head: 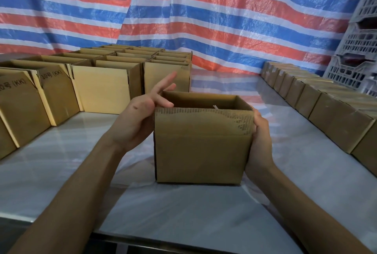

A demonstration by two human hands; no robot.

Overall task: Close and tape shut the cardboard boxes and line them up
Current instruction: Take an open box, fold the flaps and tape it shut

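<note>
Striped tarpaulin (183, 19) behind a grey table (61, 172). Open boxes (102, 86) stand grouped far left, and closed boxes (326, 115) are rowed along the right. Near centre, an open cardboard box (202, 147) stands upright. The right hand (261, 141) grips its right edge; the left hand (138, 119), fingers straight, touches its left wall.

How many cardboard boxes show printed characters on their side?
2, side by side at left: first box, second box right of it. Others may hide theirs.
</note>
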